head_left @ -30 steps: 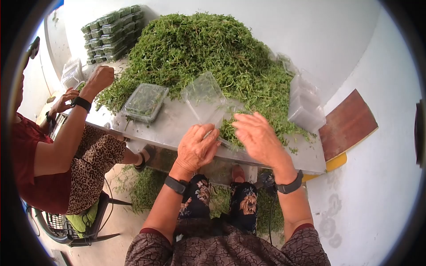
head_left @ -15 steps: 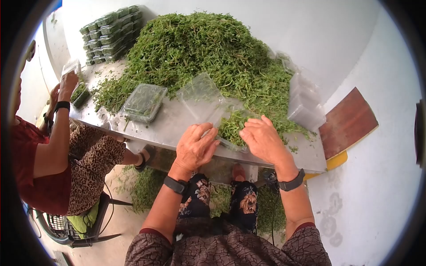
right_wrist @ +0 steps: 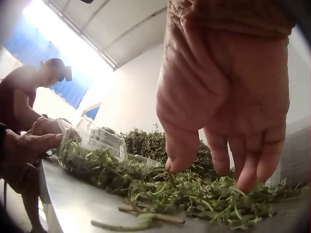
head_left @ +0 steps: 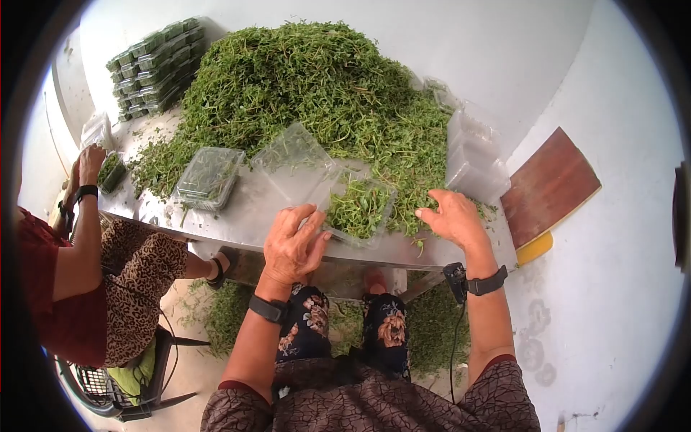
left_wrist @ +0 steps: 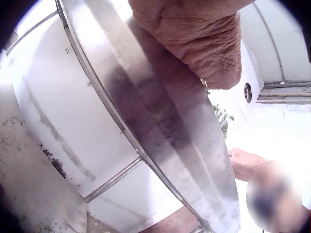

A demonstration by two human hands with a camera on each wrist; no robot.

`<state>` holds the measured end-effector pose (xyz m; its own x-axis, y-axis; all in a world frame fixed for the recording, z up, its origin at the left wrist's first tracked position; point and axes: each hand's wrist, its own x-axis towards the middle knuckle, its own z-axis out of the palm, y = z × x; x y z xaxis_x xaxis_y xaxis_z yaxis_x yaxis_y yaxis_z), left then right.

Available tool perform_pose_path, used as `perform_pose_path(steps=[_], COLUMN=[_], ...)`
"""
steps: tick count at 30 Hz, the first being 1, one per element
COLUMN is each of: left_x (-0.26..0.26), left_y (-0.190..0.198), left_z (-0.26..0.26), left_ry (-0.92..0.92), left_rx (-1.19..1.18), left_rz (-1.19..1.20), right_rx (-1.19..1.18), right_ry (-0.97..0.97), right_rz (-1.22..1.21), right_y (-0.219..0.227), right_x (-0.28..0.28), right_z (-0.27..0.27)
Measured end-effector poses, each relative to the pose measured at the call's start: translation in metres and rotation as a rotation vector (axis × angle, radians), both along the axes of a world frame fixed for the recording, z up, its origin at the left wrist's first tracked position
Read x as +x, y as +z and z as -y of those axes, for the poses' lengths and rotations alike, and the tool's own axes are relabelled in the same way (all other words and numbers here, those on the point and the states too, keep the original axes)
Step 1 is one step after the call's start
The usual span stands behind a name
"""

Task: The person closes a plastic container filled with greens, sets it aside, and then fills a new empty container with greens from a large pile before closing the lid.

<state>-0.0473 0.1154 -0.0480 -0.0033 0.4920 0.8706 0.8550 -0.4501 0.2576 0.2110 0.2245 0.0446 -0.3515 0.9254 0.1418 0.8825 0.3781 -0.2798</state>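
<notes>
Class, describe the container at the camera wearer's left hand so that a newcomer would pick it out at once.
Find the big green heap on the metal table. Between the heap and the table's near edge, the wearer's left hand holds a clear container with greens inside. Its lid is folded open, unlike the shut box farther left.

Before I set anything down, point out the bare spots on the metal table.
The metal table's widest bare patch lies between the closed clamshell and the left hand; a smaller strip follows the front edge, right of the open clamshell. Crowded: middle and back, under the heap of greens, between filled stack and clear stack.
</notes>
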Motion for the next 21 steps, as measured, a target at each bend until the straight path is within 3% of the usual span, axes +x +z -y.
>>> perform_pose_path(steps=[9,11,15,21], left_x=[-0.001,-0.001,-0.001,-0.001], left_y=[0.001,0.002,0.004,0.003], left_z=[-0.001,0.000,0.002,0.002], left_ry=[0.030,0.028,0.030,0.030], left_rx=[0.024,0.014,-0.003,-0.002], left_rz=[0.000,-0.003,-0.002,0.002], right_rx=[0.020,0.215,0.341,0.329], right_ry=[0.067,0.162,0.149,0.054], right_rz=[0.122,0.091,0.111,-0.086], right_y=[-0.016,-0.032,-0.042,-0.032], right_x=[-0.015,-0.013,-0.010,0.004], right_z=[0.001,-0.007,-0.019,-0.025])
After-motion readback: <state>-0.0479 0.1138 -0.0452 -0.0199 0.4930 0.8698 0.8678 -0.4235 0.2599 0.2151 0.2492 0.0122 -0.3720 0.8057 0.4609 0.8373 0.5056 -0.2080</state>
